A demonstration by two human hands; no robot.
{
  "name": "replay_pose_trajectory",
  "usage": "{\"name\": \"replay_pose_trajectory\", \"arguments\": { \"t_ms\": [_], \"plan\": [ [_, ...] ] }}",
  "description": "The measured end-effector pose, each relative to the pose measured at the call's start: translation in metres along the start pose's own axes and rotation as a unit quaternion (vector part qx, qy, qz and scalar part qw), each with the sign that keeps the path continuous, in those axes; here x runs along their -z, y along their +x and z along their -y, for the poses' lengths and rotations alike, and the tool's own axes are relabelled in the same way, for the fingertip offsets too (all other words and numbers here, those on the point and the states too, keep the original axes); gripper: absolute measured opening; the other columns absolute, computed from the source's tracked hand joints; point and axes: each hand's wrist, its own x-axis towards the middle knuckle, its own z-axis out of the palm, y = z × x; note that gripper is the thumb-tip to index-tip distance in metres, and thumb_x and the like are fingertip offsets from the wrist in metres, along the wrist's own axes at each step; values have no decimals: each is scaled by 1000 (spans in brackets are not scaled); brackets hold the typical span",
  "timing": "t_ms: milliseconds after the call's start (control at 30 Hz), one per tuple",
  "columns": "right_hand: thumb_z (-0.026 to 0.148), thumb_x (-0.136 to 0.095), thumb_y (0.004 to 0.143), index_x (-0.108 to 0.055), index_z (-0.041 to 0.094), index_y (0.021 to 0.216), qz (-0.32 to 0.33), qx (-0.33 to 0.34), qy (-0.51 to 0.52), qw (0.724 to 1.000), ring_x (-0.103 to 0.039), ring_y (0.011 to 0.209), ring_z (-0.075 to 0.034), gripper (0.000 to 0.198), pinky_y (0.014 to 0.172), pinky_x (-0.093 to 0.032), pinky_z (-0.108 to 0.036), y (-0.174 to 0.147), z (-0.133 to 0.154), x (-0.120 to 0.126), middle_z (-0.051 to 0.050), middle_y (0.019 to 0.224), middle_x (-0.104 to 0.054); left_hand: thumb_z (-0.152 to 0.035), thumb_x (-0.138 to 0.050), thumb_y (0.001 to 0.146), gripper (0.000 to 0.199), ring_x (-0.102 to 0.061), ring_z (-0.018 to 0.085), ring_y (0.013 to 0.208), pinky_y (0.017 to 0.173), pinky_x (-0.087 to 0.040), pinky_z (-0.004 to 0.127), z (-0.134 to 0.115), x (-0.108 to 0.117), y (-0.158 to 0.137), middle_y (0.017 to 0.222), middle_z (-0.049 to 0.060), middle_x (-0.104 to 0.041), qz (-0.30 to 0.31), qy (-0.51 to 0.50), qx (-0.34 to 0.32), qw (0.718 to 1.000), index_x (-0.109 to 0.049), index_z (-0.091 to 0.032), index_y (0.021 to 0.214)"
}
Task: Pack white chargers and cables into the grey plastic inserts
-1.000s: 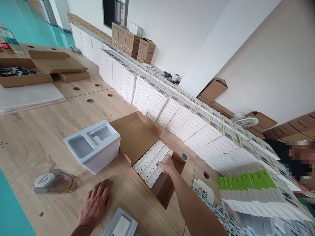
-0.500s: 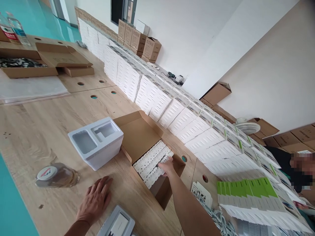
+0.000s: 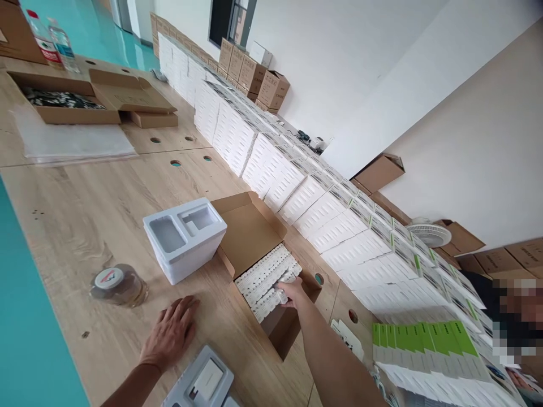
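My right hand (image 3: 292, 292) reaches into an open cardboard box (image 3: 250, 226), fingers closed on a small white part (image 3: 280, 294). Rows of similar small white parts (image 3: 263, 277) fill the far side of the box; their exact kind is too small to make out. My left hand (image 3: 172, 330) lies flat on the wooden table, holding nothing, fingers stretched out. Just below it is a grey-white plastic tray (image 3: 218, 364) with a white rectangular device (image 3: 207, 380) inside. A stack of white moulded trays (image 3: 190, 254) stands left of the box.
A lidded clear jar (image 3: 121, 285) stands by the table's left edge. Long stacks of white boxes (image 3: 271, 175) run along the table's far side. Green-topped packages (image 3: 424, 339) and white cables (image 3: 382, 379) lie at the right. Another person (image 3: 479, 288) is at the far right.
My right hand has drawn back slightly, with a small white part now showing in its fingers. My left hand stays flat on the table. The whole view has shifted somewhat.
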Motion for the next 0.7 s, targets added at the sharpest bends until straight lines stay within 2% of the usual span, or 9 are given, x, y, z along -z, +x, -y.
{"name": "replay_pose_trajectory", "arguments": {
  "t_ms": [100,267,367,467,500,567,600,633,700],
  "plan": [
    [32,-75,66,-31,25,122,21,-8,66,998,-68,76,-23,72,59,-58,-39,-20,-6,19,-7,99,-63,-29,-48,89,43,-47,30,123,100,-38,46,0,0,-3,137,12,-55,2,-16,9,1000,-57,-22,130],
    [41,-71,65,-27,34,116,17,80,191,978,-69,82,-21,68,60,-58,-34,-83,-33,67,-2,108,-62,-32,-51,85,45,-43,33,126,103,-35,52,8,2,1,139,12,-52,19,-97,26,995,-57,-22,129],
    [44,-72,62,-29,35,120,29,117,234,965,-68,87,-23,73,61,-58,-34,-146,-69,76,-2,117,-61,-43,-47,88,46,-45,33,125,103,-36,55,-13,23,10,137,12,-52,29,-260,125,957,-55,-23,129],
    [41,-73,61,-25,35,128,54,154,227,960,-67,92,-24,82,66,-59,-38,-223,-111,56,-5,124,-58,-57,-46,88,57,-47,29,128,102,-41,48,-78,59,5,142,11,-48,140,-506,231,819,-48,-25,135],
    [37,-72,62,-23,35,131,59,176,215,959,-67,94,-24,85,71,-60,-39,-249,-124,45,-6,125,-57,-60,-48,87,59,-48,29,128,101,-43,46,-106,72,-3,143,11,-49,223,-572,249,749,-48,-26,135],
    [27,-70,64,-21,34,133,61,216,170,960,-66,98,-23,85,79,-59,-40,-295,-147,24,-7,126,-57,-68,-41,87,63,-54,29,123,93,-49,45,-162,90,-28,139,10,-54,409,-668,262,564,-48,-30,137],
    [22,-68,64,-22,33,134,50,231,132,963,-65,101,-24,84,83,-57,-40,-313,-156,15,-8,126,-57,-71,-40,86,67,-58,30,119,89,-51,44,-186,95,-44,133,12,-59,458,-692,282,482,-52,-27,134],
    [19,-67,63,-24,31,134,35,241,84,966,-63,105,-26,84,88,-56,-42,-329,-164,8,-9,127,-56,-73,-40,85,69,-60,30,115,88,-51,42,-205,97,-60,126,12,-63,474,-708,311,421,-55,-24,131],
    [17,-68,59,-29,28,135,5,243,-23,970,-57,116,-32,86,98,-50,-47,-352,-178,4,-12,131,-53,-72,-46,83,68,-63,30,109,86,-52,39,-228,93,-90,114,13,-69,459,-725,369,357,-61,-20,123]
  ]
}}
